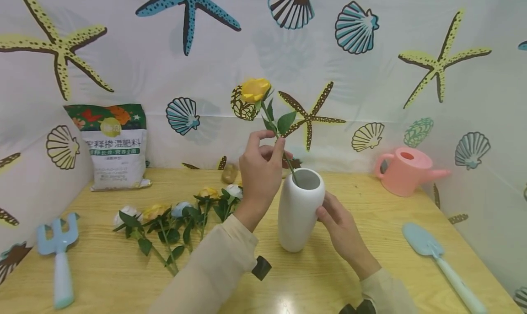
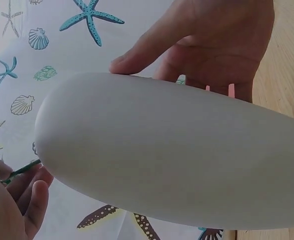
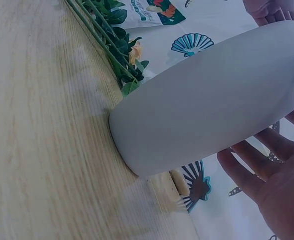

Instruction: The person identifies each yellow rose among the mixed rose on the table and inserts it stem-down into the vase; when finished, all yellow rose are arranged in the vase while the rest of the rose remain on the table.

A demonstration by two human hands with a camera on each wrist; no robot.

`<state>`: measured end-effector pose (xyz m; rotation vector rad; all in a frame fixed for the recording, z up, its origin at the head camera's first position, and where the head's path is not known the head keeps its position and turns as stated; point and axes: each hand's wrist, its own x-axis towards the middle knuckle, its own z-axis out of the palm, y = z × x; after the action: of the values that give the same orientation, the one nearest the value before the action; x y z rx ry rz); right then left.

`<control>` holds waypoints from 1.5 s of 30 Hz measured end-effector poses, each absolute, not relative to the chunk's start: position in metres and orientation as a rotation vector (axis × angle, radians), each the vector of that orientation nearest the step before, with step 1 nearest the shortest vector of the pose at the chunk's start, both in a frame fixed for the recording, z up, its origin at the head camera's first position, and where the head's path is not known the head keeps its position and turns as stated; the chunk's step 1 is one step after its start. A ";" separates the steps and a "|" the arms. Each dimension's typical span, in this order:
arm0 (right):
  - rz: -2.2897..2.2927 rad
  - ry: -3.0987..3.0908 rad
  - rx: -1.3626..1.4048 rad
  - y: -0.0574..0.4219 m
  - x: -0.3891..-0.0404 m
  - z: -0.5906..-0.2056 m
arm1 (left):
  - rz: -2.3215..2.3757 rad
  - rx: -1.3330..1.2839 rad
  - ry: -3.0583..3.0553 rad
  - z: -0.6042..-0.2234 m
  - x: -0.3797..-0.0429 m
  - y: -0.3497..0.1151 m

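Observation:
Between thumb and fingers, my left hand (image 1: 261,172) pinches the green stem of a yellow rose (image 1: 255,90). The bloom points up and to the left, and the stem's lower end goes into the mouth of a tall white vase (image 1: 300,218). My right hand (image 1: 339,229) holds the vase by its right side, thumb in front and fingers behind. In the right wrist view the vase (image 3: 211,100) stands with its base on the table, and the fingers (image 3: 246,175) lie along its side. The left wrist view shows the stem (image 2: 24,169) at the vase's rim.
Left of the vase lie several roses (image 1: 164,218) in white, yellow and blue. A blue hand fork (image 1: 59,250) and a fertilizer bag (image 1: 117,149) are farther left. On the right are a pink watering can (image 1: 405,172) and a blue trowel (image 1: 424,240). A patterned curtain closes off the back.

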<state>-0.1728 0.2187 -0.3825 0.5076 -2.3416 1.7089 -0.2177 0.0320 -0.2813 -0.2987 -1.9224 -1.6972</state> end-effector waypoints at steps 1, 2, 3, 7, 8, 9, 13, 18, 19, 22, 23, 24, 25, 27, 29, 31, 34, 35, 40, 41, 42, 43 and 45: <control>1.707 -2.344 0.509 0.219 -0.173 -0.383 | -1.667 -0.309 -1.958 -0.281 -0.216 0.032; 1.704 -2.347 0.509 0.218 -0.173 -0.383 | -1.637 -0.322 -1.988 -0.282 -0.214 0.032; 1.702 -2.350 0.509 0.218 -0.173 -0.383 | -1.607 -0.333 -2.014 -0.283 -0.213 0.033; 1.697 -2.351 0.507 0.218 -0.173 -0.382 | -1.559 -0.338 -2.029 -0.287 -0.209 0.035; 1.697 -2.349 0.509 0.217 -0.174 -0.382 | -1.571 -0.329 -2.015 -0.287 -0.208 0.036; 1.700 -2.347 0.510 0.217 -0.174 -0.382 | -1.586 -0.317 -2.001 -0.288 -0.209 0.036; 1.705 -2.347 0.513 0.216 -0.174 -0.382 | -1.631 -0.280 -1.982 -0.287 -0.212 0.037; 1.701 -2.368 0.493 0.215 -0.173 -0.382 | -1.658 -0.269 -2.012 -0.282 -0.212 0.038; 1.703 -2.373 0.488 0.215 -0.173 -0.382 | -1.667 -0.269 -2.025 -0.282 -0.211 0.038; 1.703 -2.385 0.481 0.215 -0.173 -0.381 | -1.679 -0.268 -2.075 -0.283 -0.210 0.038; 1.702 -2.389 0.480 0.215 -0.173 -0.381 | -1.680 -0.270 -2.088 -0.284 -0.210 0.038; 1.700 -2.391 0.480 0.215 -0.173 -0.381 | -1.682 -0.272 -2.099 -0.286 -0.210 0.038; 1.697 -2.395 0.481 0.215 -0.173 -0.381 | -1.681 -0.276 -2.107 -0.288 -0.210 0.038; 1.692 -2.397 0.487 0.215 -0.173 -0.380 | -1.690 -0.278 -2.115 -0.291 -0.210 0.038; 1.685 -2.398 0.492 0.216 -0.173 -0.380 | -1.713 -0.269 -2.121 -0.295 -0.210 0.038; 1.685 -2.398 0.492 0.216 -0.173 -0.380 | -1.735 -0.263 -2.129 -0.298 -0.210 0.038; 1.684 -2.400 0.485 0.216 -0.172 -0.380 | -1.768 -0.258 -2.130 -0.302 -0.211 0.039; 1.685 -2.399 0.481 0.216 -0.172 -0.380 | -1.779 -0.263 -2.125 -0.303 -0.211 0.038; 1.682 -2.395 0.490 0.216 -0.171 -0.381 | -1.800 -0.306 -2.107 -0.306 -0.211 0.035; 1.682 -2.394 0.492 0.216 -0.171 -0.381 | -1.803 -0.317 -2.106 -0.307 -0.211 0.034; 1.680 -2.393 0.493 0.217 -0.171 -0.381 | -1.800 -0.327 -2.108 -0.308 -0.211 0.033; 1.682 -2.392 0.492 0.217 -0.171 -0.381 | -1.800 -0.337 -2.110 -0.309 -0.211 0.031; 1.686 -2.389 0.494 0.217 -0.171 -0.382 | -1.810 -0.359 -2.110 -0.312 -0.211 0.026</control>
<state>-0.1714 0.2168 -0.3819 0.4937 -2.3888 1.6858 -0.2110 0.0259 -0.3116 -0.3588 -2.1104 -1.8097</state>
